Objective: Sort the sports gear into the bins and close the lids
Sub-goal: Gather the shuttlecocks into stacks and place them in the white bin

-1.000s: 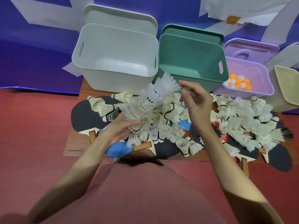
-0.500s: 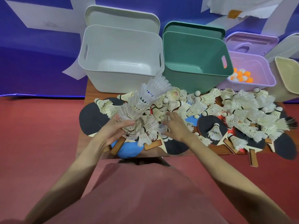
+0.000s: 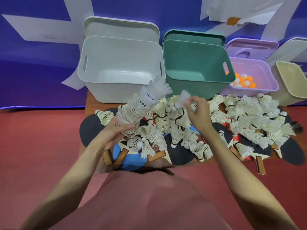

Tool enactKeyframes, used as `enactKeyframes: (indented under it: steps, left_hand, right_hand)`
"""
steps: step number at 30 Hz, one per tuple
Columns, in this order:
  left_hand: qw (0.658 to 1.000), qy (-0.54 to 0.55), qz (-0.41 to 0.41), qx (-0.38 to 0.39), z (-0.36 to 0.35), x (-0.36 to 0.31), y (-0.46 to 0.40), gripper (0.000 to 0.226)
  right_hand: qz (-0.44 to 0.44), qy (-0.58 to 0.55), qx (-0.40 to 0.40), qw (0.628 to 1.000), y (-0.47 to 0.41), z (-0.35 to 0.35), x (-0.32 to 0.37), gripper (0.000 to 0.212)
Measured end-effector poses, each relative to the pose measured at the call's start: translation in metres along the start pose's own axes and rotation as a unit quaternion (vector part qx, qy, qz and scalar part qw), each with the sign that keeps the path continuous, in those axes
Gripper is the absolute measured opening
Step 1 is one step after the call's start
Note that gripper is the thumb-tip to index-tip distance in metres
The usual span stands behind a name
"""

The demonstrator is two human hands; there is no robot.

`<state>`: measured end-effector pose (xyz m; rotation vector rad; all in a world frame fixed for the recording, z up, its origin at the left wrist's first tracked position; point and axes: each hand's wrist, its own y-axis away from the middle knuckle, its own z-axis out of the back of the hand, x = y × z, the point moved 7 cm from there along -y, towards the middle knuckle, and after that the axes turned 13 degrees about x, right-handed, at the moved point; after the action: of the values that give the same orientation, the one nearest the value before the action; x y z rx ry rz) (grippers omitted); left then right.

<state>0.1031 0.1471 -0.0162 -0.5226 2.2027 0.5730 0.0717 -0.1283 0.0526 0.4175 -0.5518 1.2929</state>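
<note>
1. Left hand (image 3: 116,131), at 9 o'clock of the pile: gripping a nested shuttlecock stack (image 3: 142,103), tilted toward 1 o'clock.
2. Right hand (image 3: 198,112): pinching one blurred shuttlecock (image 3: 181,100), at 6 o'clock of the green bin (image 3: 197,87).

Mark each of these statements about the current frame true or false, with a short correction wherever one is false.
1. The left hand grips a nested stack of white feather shuttlecocks. True.
2. The large white plastic bin already holds shuttlecocks. False: its inside shows nothing.
3. The orange and white ping-pong balls lie in the pale purple plastic bin. True.
4. The right hand rests flat on a paddle. False: it is raised, pinching a single blurred white shuttlecock.
5. The dark green plastic bin has its lid closed. False: it stands open, the green lid propped behind it.
</note>
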Motion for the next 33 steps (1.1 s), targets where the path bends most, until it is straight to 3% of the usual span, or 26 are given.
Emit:
enactKeyframes:
  steps: [3, 5, 7, 9, 12, 16, 19, 23, 29, 33]
  left_hand:
    - [1.0, 0.001, -0.005, -0.013, -0.001, -0.006, -0.004, 0.062]
    - [1.0, -0.002, -0.011, -0.01, -0.001, -0.011, -0.006, 0.07]
    - [1.0, -0.005, -0.005, -0.022, 0.003, -0.014, -0.008, 0.085]
    - [0.999, -0.026, 0.0, -0.026, 0.005, -0.018, -0.009, 0.091]
    - [0.997, -0.072, 0.01, -0.026, 0.006, -0.035, -0.009, 0.085]
    - [0.984, -0.163, 0.009, -0.072, 0.02, -0.092, -0.011, 0.076]
    - [0.937, -0.324, -0.012, -0.131, 0.025, -0.161, -0.021, 0.053]
    - [0.879, -0.465, -0.015, -0.108, 0.035, -0.222, -0.054, 0.052]
    - [0.806, -0.569, 0.086, -0.136, 0.104, -0.204, -0.115, 0.055]
    - [0.778, -0.598, 0.165, -0.099, 0.14, -0.182, -0.138, 0.057]
  right_hand:
    - [0.04, -0.168, -0.191, 0.966, 0.002, 0.049, 0.032, 0.007]
    - [0.069, -0.246, -0.225, 0.94, -0.002, 0.065, 0.052, 0.014]
    - [0.103, -0.289, -0.185, 0.933, -0.008, 0.069, 0.071, 0.019]
    - [0.125, -0.292, -0.094, 0.944, -0.017, 0.057, 0.087, 0.018]
    - [0.122, -0.275, 0.019, 0.954, -0.03, 0.033, 0.097, 0.009]
    - [0.097, -0.369, 0.056, 0.923, -0.058, 0.031, 0.102, 0.019]
    - [0.061, -0.384, 0.092, 0.917, -0.094, 0.035, 0.106, 0.042]
    - [0.017, -0.328, 0.188, 0.926, -0.149, 0.019, 0.101, 0.062]
    - [-0.084, -0.202, 0.256, 0.942, -0.2, -0.026, 0.079, 0.045]
    - [-0.095, -0.144, 0.286, 0.942, -0.213, -0.053, 0.071, 0.041]
